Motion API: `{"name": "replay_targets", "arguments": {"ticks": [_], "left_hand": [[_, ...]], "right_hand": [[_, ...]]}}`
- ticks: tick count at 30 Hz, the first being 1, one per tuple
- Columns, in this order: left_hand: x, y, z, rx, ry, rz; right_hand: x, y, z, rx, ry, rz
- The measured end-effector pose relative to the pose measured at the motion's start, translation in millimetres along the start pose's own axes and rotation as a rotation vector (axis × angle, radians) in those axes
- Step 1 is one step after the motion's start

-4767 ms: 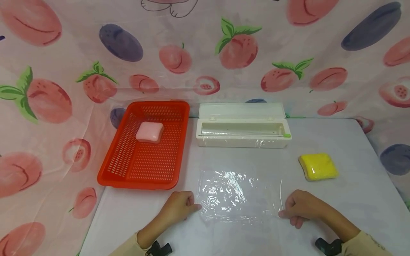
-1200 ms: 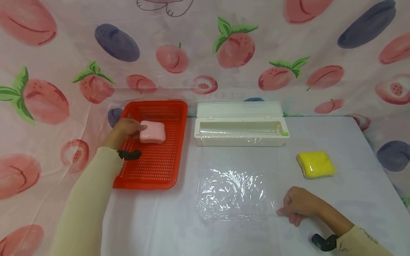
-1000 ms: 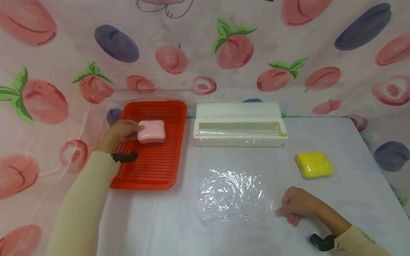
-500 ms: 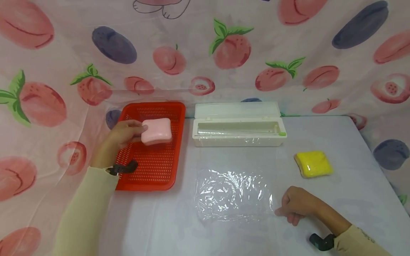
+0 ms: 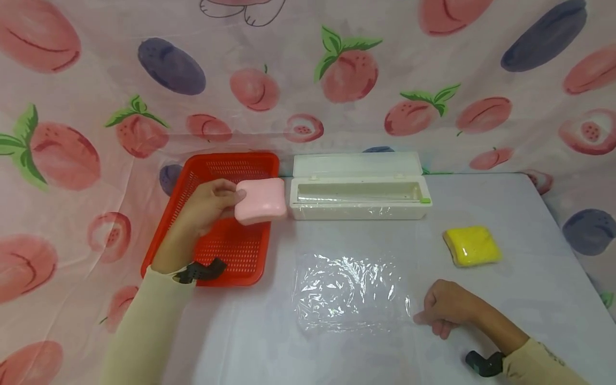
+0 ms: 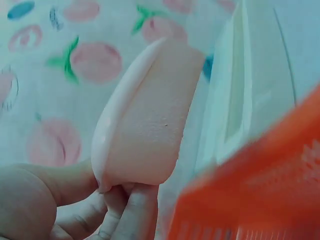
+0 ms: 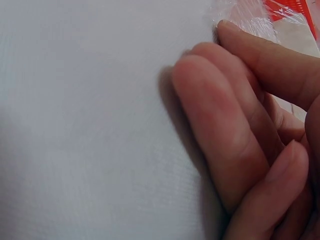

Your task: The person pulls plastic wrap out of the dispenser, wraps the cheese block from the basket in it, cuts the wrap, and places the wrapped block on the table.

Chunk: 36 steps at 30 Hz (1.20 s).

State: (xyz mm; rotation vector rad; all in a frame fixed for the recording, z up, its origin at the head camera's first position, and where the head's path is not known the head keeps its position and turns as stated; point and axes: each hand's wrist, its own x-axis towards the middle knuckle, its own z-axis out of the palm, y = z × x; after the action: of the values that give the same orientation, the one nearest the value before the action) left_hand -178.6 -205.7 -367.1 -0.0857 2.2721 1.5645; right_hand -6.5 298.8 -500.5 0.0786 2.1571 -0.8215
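My left hand (image 5: 207, 206) pinches a pink bar of soap (image 5: 261, 201) by its left end, thumb on top and fingers beneath. The soap is above the right rim of a red plastic basket (image 5: 260, 275). In the left wrist view the soap (image 6: 150, 115) stands off the fingertips, with the basket wall (image 6: 240, 195) beside it. A sheet of cling film (image 5: 351, 291) lies flat on the table, wrinkled and glossy. At the film's lower right corner, my right hand (image 5: 447, 307) rests on the table, thumb and curled finger holding its edge.
A white cling film dispenser (image 5: 361, 213) stands at the back with its lid raised. To the right lies a yellow block (image 5: 472, 246) with a shiny surface. A fruit-print cloth (image 5: 298, 80) hangs behind the white table (image 5: 260, 342).
My left hand let go of the film's left side, reached into the basket and took the soap. The soap has since risen and moved right, over the basket's rim. My right hand stays put.
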Motion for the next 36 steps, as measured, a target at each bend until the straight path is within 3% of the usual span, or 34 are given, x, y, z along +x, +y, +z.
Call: {"name": "replay_targets", "arguments": {"ticks": [10,15,26,36], "left_hand": [[-18.7,14.4,73.7,-0.010,0.005,0.058],[-23.9,12.3,107.4,-0.038,-0.043,0.094],[-13.0,-20.7,169.1,-0.081,-0.146,0.100],[-11.3,-47.3,197.4,-0.064,-0.187,0.052]], "right_hand": [[1,4,0.5,-0.008,0.003,0.001],[-1,2,-2.2,0.008,-0.015,-0.021],[3,6,-2.2,0.030,-0.025,-0.076],[4,4,-1.6,0.007,-0.020,-0.027]]}}
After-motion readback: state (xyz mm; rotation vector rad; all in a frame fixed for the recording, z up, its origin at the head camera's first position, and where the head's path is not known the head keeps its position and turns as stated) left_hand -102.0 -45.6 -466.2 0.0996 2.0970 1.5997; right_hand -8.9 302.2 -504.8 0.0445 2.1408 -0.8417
